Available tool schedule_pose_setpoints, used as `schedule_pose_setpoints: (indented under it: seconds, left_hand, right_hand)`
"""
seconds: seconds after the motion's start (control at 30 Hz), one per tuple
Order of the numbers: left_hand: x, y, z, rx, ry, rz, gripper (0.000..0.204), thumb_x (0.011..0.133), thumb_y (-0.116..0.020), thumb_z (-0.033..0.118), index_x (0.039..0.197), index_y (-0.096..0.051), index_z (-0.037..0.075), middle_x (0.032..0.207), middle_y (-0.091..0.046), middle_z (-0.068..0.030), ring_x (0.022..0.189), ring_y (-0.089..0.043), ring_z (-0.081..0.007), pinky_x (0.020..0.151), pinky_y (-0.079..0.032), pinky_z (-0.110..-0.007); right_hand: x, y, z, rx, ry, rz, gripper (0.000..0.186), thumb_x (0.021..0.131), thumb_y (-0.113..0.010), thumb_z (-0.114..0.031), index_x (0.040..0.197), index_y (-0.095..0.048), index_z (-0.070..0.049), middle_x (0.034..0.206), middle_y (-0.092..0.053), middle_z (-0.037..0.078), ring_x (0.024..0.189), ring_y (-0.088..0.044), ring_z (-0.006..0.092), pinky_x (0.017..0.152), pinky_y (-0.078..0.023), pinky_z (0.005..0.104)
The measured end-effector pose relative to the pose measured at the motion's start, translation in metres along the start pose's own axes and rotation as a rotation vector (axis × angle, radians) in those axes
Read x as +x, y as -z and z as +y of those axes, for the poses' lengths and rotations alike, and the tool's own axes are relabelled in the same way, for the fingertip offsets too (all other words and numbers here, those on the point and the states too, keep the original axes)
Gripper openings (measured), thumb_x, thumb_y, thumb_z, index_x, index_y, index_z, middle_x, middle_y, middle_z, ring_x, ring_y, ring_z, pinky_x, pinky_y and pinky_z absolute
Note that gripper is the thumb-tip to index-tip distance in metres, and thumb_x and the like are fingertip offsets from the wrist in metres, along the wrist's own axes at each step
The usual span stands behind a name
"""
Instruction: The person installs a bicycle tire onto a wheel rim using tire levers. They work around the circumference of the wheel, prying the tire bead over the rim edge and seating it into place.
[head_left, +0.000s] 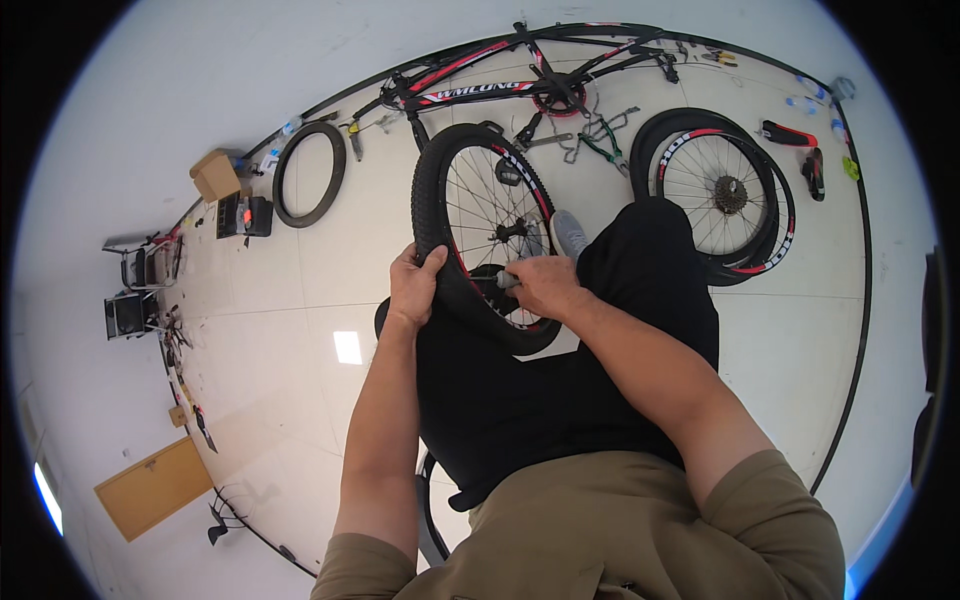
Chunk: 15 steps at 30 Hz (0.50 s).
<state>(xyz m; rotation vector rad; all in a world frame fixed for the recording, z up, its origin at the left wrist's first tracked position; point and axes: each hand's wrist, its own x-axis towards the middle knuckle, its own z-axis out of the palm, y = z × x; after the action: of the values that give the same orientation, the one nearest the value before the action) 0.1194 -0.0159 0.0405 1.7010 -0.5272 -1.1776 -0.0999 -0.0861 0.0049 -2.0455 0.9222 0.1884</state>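
Observation:
A bicycle wheel (431,205) with a knobby black tire and a black-and-red rim leans upright against my legs. My left hand (412,285) is wrapped round the tire's near left side, thumb on the sidewall. Closed over a grey-handled tool (507,281), my right hand (546,287) is at the inner edge of the rim. The tool has a thin shaft pointing left toward the rim and looks like a screwdriver; its tip is hard to make out. Behind the spokes, the wheel's hub (510,231) shows.
A black-and-red bicycle frame (480,92) lies along the far wall. To the right are a second wheel (730,195) and a saddle (813,174). A loose tire (309,175), a toolbox (244,215) and a cardboard box (215,176) are at left. Pedals and tools lie beyond the wheel.

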Motion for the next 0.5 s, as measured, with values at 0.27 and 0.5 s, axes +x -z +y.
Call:
schedule_pose_setpoints:
  seconds: [0.27,0.5]
  left_hand:
    - [-0.003,-0.008,0.006,-0.011,0.011,0.038,0.024,0.095,-0.069,0.012,0.112,-0.065,-0.005,0.091,-0.068,-0.006,0.075,-0.062,-0.0121,0.068,-0.054,-0.028]
    - [0.0,-0.007,0.001,0.015,0.008,0.006,0.026,0.095,-0.071,0.014,0.112,-0.065,-0.005,0.093,-0.069,-0.007,0.077,-0.064,-0.0134,0.07,-0.055,-0.029]
  right_hand:
    - [-0.012,-0.004,0.001,0.265,-0.035,0.033,0.036,0.087,-0.071,-0.036,0.113,-0.07,-0.011,0.111,-0.071,0.015,0.109,-0.065,0.0361,0.091,-0.05,0.0477]
    - [0.013,-0.045,0.015,0.494,-0.067,0.332,0.041,0.085,-0.072,-0.038,0.11,-0.069,-0.006,0.106,-0.07,0.021,0.106,-0.064,0.0406,0.091,-0.05,0.0486]
